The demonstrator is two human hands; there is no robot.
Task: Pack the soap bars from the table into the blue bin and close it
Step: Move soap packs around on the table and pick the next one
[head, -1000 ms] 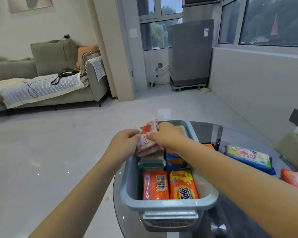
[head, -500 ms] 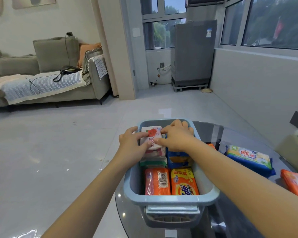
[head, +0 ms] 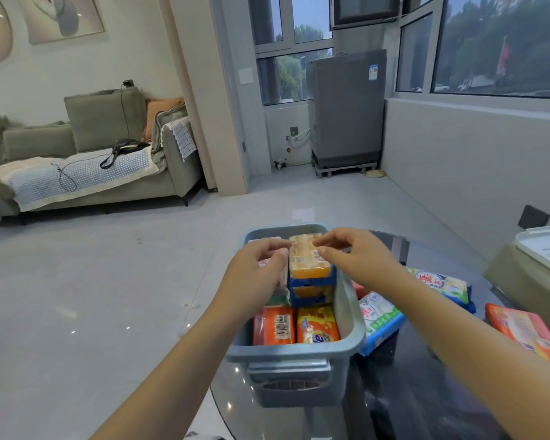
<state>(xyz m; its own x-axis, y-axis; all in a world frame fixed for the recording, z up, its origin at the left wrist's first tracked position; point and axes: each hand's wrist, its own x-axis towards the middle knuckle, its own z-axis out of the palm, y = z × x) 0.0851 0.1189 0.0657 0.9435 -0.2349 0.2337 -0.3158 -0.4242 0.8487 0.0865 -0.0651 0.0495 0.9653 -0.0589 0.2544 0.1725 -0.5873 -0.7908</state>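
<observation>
Grey sofa (head: pixel 86 173) far left, black bag (head: pixel 126 147) and checked blanket (head: pixel 73 177) on seat. Grey appliance (head: pixel 346 112) below far windows (head: pixel 294 42). Wall art (head: pixel 61 17) upper left.

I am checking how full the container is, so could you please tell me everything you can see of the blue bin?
The blue bin is a rectangular, grey-blue tub that looks like plastic, with a rolled rim and a moulded handle on its near end. It stands upright and lidless on the dark glass table, at its left edge. Wrapped soap bars fill it nearly to the rim. The left hand and right hand reach over its far end.
</observation>
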